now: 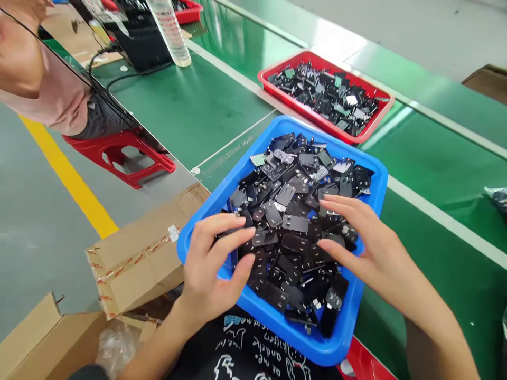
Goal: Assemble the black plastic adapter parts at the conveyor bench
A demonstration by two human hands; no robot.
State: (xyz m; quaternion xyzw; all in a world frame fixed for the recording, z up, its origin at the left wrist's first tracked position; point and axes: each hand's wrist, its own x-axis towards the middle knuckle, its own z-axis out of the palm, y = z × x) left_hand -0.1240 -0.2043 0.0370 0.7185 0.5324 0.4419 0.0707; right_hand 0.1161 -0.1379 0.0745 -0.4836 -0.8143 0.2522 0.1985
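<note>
A blue tray (pixel 309 345) heaped with small black plates (pixel 295 224), several bearing metal prongs or pins, lies in front of me over the table's near edge. Over its left side is my left hand (pixel 216 264), fingers spread, with nothing visible in its grip. My right hand (pixel 362 237) hovers at the tray's right side, thumb and fingers apart above the black pieces. Whether any fingertips touch the pieces I cannot tell. A few pale green and silvery pieces lie among the dark ones towards the far end of the tray.
Beyond the blue tray sits a red tray (pixel 317 116) full of similar parts. A clear bottle (pixel 172 34) stands by a black device (pixel 138 37) on the green table (pixel 178 121). At left are another person's arm (pixel 21 53), a red stool (pixel 119 155) and cardboard boxes (pixel 138 253).
</note>
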